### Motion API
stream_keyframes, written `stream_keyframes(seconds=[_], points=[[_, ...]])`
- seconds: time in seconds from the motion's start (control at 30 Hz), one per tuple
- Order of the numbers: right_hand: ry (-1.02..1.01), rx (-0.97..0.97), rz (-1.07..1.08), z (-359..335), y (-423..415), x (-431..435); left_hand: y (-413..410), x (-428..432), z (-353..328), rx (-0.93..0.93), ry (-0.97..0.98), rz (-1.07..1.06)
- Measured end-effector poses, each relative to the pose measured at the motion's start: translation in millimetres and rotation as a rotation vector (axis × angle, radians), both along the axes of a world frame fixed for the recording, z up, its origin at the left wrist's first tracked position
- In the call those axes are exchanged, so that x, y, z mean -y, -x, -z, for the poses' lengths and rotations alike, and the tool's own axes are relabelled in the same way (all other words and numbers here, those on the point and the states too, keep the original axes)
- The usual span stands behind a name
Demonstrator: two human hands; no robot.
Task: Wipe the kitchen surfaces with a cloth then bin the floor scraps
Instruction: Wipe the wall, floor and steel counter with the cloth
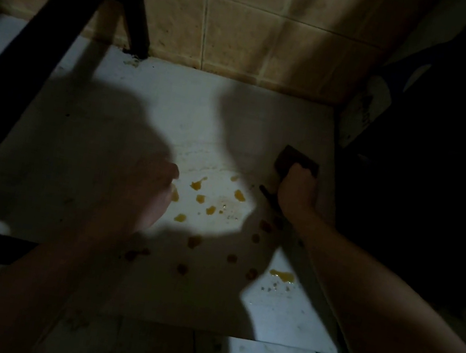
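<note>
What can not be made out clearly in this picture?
Head view:
- left hand: motion blur and shadow hide its fingers.
- dark pad: right hand grips it and covers most of it.
- right edge: too dark to name anything.
- orange spots: some lost in the arms' shadow.
</note>
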State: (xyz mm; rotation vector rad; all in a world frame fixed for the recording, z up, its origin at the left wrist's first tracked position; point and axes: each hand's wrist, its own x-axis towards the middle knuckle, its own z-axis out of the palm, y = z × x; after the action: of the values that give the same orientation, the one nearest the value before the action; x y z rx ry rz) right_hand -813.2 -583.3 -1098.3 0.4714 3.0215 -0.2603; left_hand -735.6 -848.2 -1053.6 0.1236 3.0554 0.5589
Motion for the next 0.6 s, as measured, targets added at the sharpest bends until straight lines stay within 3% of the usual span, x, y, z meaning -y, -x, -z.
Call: stream_keyframes(seconds=[0.2, 0.43, 0.6], points=[[0.063, -0.008, -0.092, -1.0, 15.5, 64.5, -3.8, 24.9, -2.9, 0.047, 0.127, -0.01], [0.131, 0.031, -0.509, -7.4, 10.7, 132.9, -6.4, 45.4, -12.1, 0.178, 0.235, -0.056], [0.129, 0.008, -0.664, -4.0, 3.9, 126.3, -9.4, 44.0, -13.7, 0.214, 0.284, -0.04]])
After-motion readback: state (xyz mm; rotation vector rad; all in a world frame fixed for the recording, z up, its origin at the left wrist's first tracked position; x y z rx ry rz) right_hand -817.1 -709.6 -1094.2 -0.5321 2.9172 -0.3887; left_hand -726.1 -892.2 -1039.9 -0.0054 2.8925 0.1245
